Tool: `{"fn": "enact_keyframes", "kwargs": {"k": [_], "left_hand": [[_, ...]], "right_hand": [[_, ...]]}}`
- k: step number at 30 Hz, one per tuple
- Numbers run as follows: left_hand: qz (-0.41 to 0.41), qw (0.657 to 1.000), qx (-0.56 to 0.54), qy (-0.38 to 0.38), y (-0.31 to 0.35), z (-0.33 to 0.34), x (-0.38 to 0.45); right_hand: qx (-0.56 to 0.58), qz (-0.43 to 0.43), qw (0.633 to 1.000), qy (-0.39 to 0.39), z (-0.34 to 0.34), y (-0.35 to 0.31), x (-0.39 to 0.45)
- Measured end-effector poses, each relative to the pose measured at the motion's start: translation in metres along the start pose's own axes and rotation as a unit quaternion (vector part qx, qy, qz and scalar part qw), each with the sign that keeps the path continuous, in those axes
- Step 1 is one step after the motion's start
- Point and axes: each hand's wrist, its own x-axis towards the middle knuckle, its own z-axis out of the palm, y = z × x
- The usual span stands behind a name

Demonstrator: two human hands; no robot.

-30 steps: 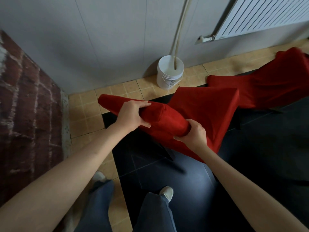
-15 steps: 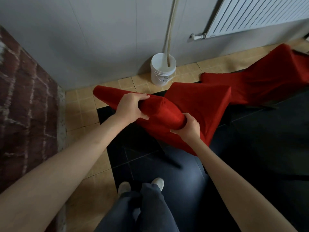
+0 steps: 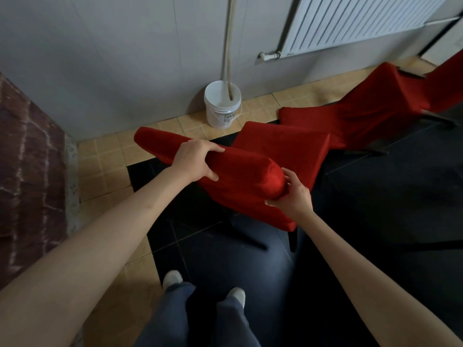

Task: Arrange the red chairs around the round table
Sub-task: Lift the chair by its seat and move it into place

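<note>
The top of a red chair's backrest [image 3: 240, 171] is gripped by the left hand [image 3: 196, 161] and right hand [image 3: 290, 194] near a wall, a second red chair [image 3: 363, 113] lies beyond, and with no round table seen, arranging is judged barely begun

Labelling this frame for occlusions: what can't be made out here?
Head view only:
- Round table: not in frame.
- Far red chair: cut off by the right edge, blurred.
- Near red chair: legs mostly hidden under its seat.
- Right hand: fingers partly hidden behind the chair back.
- Bucket label: too small.
</note>
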Motion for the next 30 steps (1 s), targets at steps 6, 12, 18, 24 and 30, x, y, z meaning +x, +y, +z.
{"fn": "enact_keyframes", "kwargs": {"k": [6,12,18,24,30], "left_hand": [[0.046,0.994,0.084,-0.055,0.028,0.029,-0.010],[0.020,0.991,0.121,-0.046,0.040,0.043,-0.001],[0.015,0.986,0.122,-0.113,0.062,0.062,0.009],[0.059,0.982,0.144,-0.110,0.085,0.087,0.009],[0.128,0.965,0.196,-0.117,0.101,0.105,0.007]], "right_hand": [[0.033,-0.044,0.998,0.004,-0.046,0.017,-0.032],[0.045,-0.073,0.994,0.067,-0.076,0.036,-0.072],[0.017,-0.046,0.995,0.084,-0.095,0.057,-0.095],[-0.088,0.004,0.995,0.037,-0.111,0.074,-0.099],[-0.092,0.043,0.994,0.039,-0.114,0.103,-0.112]]}}
